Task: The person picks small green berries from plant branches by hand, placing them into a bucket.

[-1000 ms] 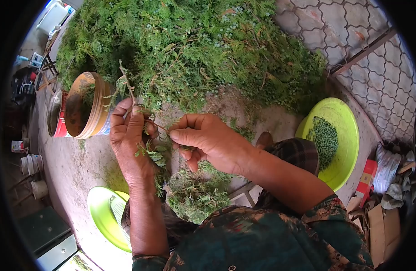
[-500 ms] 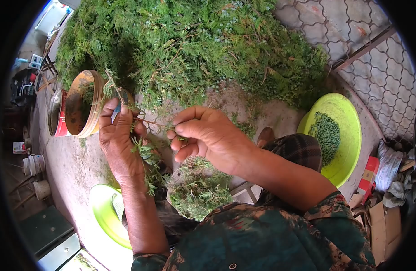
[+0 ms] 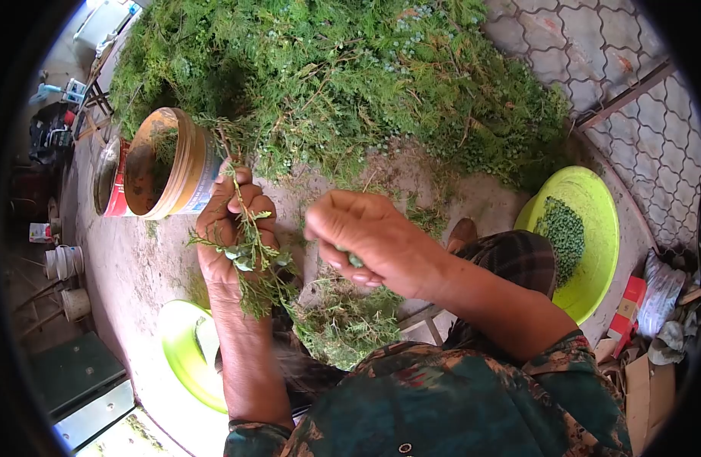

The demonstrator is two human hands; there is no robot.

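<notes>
My left hand (image 3: 232,221) grips a leafy green sprig (image 3: 251,263) by its woody stem; the foliage hangs down over the wrist and carries a few pale green berries (image 3: 241,257). To its right, my right hand (image 3: 358,236) is curled closed, apart from the sprig, with small green berries (image 3: 355,260) showing between palm and fingers. Below the hands lies a small heap of cut sprigs (image 3: 347,324). A lime-green basin (image 3: 600,251) on the right holds many green berries (image 3: 562,236).
A large pile of green branches (image 3: 343,84) covers the floor ahead. Two open buckets, one brown-rimmed (image 3: 184,164) and one red (image 3: 116,186), stand at the left. Another lime-green basin (image 3: 175,346) sits lower left. Cardboard (image 3: 638,388) lies lower right.
My left hand has turned, and its sprig now hangs over the wrist with berries showing. My right hand has moved off the stem and curled more closed. The view has shifted slightly.
</notes>
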